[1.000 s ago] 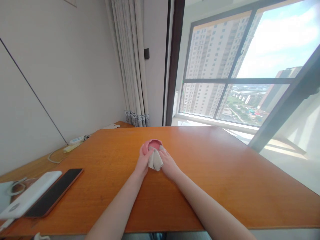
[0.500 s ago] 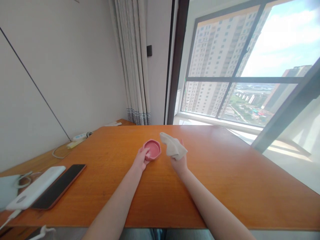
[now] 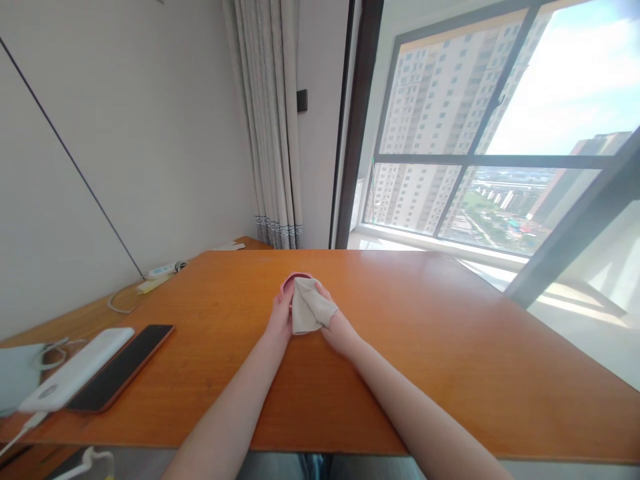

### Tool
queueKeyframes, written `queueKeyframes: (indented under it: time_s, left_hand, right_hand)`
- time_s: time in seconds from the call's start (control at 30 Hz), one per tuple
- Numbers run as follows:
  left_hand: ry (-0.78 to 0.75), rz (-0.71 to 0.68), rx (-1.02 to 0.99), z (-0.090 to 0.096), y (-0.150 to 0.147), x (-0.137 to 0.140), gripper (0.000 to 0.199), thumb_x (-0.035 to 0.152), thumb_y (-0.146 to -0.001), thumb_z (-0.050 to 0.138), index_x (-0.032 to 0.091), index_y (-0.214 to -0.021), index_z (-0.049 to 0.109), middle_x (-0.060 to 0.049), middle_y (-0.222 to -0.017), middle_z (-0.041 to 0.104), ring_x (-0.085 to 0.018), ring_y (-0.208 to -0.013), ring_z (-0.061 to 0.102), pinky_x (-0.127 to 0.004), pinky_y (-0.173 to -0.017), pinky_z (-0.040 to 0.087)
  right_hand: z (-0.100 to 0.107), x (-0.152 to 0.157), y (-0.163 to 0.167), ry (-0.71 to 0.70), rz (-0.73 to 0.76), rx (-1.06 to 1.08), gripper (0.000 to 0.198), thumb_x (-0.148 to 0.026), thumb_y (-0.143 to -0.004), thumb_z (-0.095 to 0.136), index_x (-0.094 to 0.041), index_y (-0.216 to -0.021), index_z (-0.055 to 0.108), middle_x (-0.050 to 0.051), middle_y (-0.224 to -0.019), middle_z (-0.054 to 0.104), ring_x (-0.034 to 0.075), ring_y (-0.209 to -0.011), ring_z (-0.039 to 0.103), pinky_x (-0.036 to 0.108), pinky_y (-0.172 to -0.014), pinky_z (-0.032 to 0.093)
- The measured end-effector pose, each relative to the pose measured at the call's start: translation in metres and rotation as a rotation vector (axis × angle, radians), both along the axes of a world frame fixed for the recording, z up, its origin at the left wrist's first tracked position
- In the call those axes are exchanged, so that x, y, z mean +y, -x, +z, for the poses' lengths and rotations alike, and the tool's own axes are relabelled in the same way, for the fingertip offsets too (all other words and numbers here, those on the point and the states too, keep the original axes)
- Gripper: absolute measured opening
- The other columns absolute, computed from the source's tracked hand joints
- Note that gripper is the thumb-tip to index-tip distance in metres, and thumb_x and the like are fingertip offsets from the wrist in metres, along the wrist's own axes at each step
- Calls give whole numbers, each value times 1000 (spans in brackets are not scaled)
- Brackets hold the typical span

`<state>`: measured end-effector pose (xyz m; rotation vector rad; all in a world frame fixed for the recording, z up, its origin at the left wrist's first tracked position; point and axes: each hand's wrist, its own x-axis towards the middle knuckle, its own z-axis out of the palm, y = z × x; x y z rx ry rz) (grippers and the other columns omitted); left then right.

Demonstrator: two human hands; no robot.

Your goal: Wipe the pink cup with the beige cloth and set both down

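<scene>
A small pink bowl [image 3: 299, 275] is held above the wooden table by my left hand [image 3: 280, 313], whose fingers grip its left side. Only the bowl's far rim shows, since a pale grey cloth [image 3: 310, 308] covers most of it. My right hand [image 3: 336, 325] is closed on that cloth and presses it over the bowl's opening. The cloth hangs down in front between both hands. Most fingertips of my right hand are hidden by the fabric.
The brown table [image 3: 425, 347] spreads out around my hands. To the left lie a black phone [image 3: 123, 367] and a white power bank [image 3: 77, 369] with a cable. Behind them a power strip [image 3: 163, 271] sits by the wall. A large window [image 3: 480, 160] stands at the right.
My right hand has moved left with the cloth, from beside the bowl onto it. The bowl's inside was visible and is now mostly covered. My left hand keeps its hold.
</scene>
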<state>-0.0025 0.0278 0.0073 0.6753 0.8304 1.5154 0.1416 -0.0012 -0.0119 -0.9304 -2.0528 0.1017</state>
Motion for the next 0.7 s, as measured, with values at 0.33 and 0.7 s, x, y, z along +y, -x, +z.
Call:
queueKeyframes:
  time_s: [0.33, 0.7]
  left_hand:
    - [2, -237, -47, 8, -25, -27, 57, 35, -67, 75, 28, -117, 48, -5, -125, 56, -20, -113, 55, -33, -92, 48]
    - [142, -583, -88, 20, -12, -32, 50, 45, -79, 59, 25, -124, 51, -8, -130, 53, -27, -111, 56, -40, -83, 52]
  right_hand:
    - [0, 14, -11, 174, -132, 545, 54, -21, -80, 44, -17, -134, 38, 13, -133, 48, 25, -124, 45, 47, -101, 40]
    - [25, 15, -39, 458, 109, 679, 38, -36, -82, 47, -21, -113, 59, 7, -112, 65, 23, -109, 58, 42, -95, 45]
